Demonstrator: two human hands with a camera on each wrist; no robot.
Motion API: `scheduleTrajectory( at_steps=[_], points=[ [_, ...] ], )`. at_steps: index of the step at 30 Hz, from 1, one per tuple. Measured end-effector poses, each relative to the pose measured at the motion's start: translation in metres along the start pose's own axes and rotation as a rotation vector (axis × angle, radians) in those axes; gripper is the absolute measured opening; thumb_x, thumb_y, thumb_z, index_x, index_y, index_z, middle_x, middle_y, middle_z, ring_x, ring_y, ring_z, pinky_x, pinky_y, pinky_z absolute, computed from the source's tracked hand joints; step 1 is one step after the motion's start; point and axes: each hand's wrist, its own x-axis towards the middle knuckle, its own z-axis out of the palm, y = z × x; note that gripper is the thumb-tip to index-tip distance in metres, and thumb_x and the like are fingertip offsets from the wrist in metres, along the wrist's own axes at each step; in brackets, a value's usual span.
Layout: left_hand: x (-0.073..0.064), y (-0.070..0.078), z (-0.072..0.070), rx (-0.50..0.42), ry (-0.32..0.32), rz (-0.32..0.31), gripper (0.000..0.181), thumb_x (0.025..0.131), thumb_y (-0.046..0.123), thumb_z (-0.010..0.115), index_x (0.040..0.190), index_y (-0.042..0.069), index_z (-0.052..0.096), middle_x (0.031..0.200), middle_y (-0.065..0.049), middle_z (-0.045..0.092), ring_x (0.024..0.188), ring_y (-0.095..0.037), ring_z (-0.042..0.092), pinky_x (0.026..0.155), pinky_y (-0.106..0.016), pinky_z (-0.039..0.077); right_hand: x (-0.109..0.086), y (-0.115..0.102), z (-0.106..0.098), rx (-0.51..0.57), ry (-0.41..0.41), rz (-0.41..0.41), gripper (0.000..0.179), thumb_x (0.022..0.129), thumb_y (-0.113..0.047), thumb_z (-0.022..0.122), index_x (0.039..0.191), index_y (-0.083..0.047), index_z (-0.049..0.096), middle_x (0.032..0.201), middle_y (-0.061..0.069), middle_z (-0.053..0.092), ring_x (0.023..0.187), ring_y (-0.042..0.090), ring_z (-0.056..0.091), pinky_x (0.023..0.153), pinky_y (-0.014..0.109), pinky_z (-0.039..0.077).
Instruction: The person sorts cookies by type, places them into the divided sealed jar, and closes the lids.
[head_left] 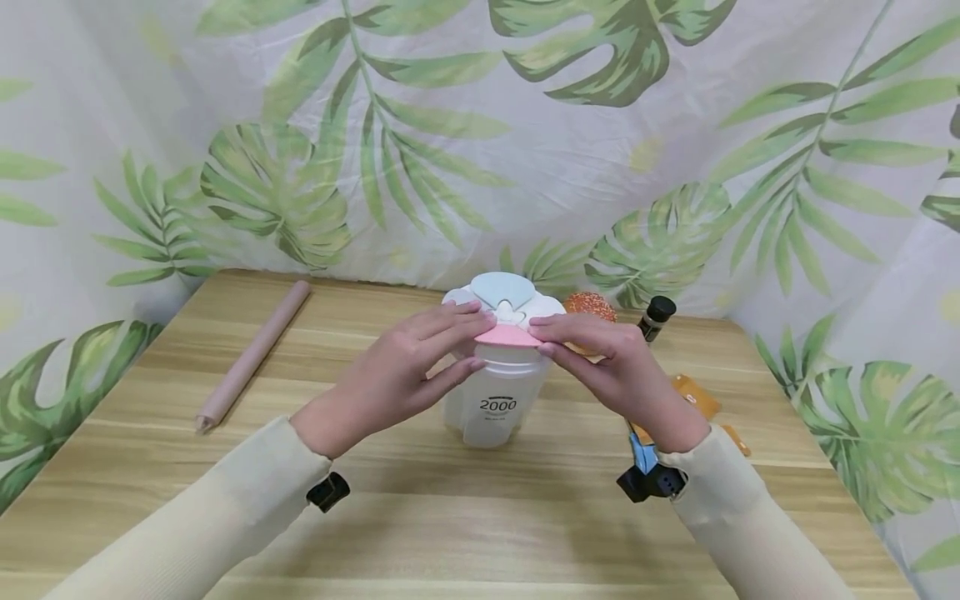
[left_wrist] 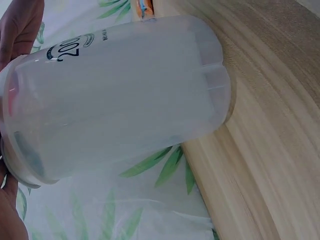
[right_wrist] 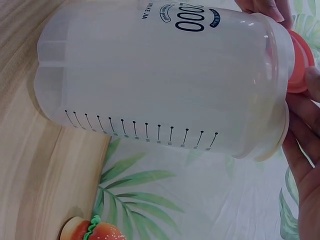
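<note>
A translucent white storage canister point(head_left: 498, 417) printed "2000" stands upright on the table; its body fills most of both wrist views. Its white lid point(head_left: 551, 307) has coloured flaps, among them a light blue flap point(head_left: 504, 287) at the back and a pink flap point(head_left: 508, 336) at the front. The pink flap stands raised in the right wrist view. My left hand point(head_left: 408, 358) grips the lid's left front edge, fingers on top and thumb lower. With thumb and forefinger, my right hand point(head_left: 626, 358) pinches the right end of the pink flap.
A toy burger point(head_left: 592, 306) and a black-capped bottle point(head_left: 660, 310) stand behind my right hand. Orange packets point(head_left: 697, 396) lie partly hidden by the right wrist. A dusty-pink roll point(head_left: 255, 354) lies at the left. Leaf-patterned cloth point(head_left: 420, 167) hangs behind the table.
</note>
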Motion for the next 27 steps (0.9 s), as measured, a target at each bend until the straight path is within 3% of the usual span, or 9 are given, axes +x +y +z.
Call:
scheduleTrajectory(
  at_steps=[7,12,19,27],
  points=[
    [0.002,0.001,0.000,-0.046,-0.033,-0.049,0.060,0.096,0.017,0.077,0.151,0.006,0.054,0.143,-0.011,0.067,0.132,-0.028,0.065,0.115,-0.045,0.051,0.008,0.002,0.001,-0.016,0.055,0.030,0.025,0.087,0.012,0.075,0.109,-0.001,0.078,0.101,0.011,0.080,0.095,0.016,0.072,0.086,0.013,0.058],
    [0.002,0.001,-0.003,-0.032,-0.031,-0.062,0.071,0.095,0.020,0.079,0.157,0.007,0.047,0.140,-0.011,0.068,0.128,-0.027,0.067,0.111,-0.045,0.054,0.015,0.004,0.002,-0.031,0.058,0.085,0.017,0.092,0.006,0.074,0.107,-0.002,0.077,0.099,0.010,0.080,0.089,0.017,0.074,0.082,0.013,0.058],
    [0.006,-0.001,-0.005,-0.063,-0.033,-0.049,0.075,0.093,0.020,0.082,0.157,0.008,0.046,0.136,-0.008,0.071,0.119,-0.023,0.068,0.105,-0.042,0.056,0.020,0.007,0.003,0.060,0.064,0.172,0.009,0.098,0.000,0.069,0.105,-0.002,0.075,0.096,0.010,0.079,0.087,0.009,0.072,0.078,0.017,0.060],
    [0.010,0.000,-0.006,-0.127,-0.048,-0.061,0.071,0.093,0.020,0.081,0.156,0.012,0.050,0.138,-0.006,0.071,0.122,-0.020,0.068,0.106,-0.040,0.055,0.025,0.007,-0.001,0.088,0.051,0.255,0.007,0.101,-0.003,0.067,0.101,-0.001,0.074,0.092,0.012,0.078,0.082,0.008,0.069,0.073,0.017,0.058]
  ],
)
